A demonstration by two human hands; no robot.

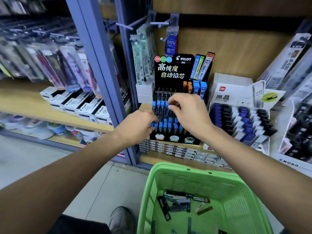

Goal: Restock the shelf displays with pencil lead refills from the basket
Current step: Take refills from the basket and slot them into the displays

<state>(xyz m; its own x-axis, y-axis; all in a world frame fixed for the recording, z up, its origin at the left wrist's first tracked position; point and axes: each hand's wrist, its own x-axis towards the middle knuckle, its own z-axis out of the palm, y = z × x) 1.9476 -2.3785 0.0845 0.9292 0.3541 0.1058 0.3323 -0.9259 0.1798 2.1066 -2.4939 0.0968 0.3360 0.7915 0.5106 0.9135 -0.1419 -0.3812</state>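
Blue-capped refills point(166, 127) | left hand point(140, 124) grips some | right hand point(187, 112) pinches one

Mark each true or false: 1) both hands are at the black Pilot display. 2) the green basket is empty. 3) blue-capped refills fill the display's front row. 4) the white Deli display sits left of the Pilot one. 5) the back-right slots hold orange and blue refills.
1) True. The left hand and right hand both reach into the black Pilot display.
2) False. The green basket holds several loose refill packs.
3) True. Blue-capped refills line the front row.
4) False. The white Deli display stands to its right.
5) True. Orange refills sit beside blue ones.
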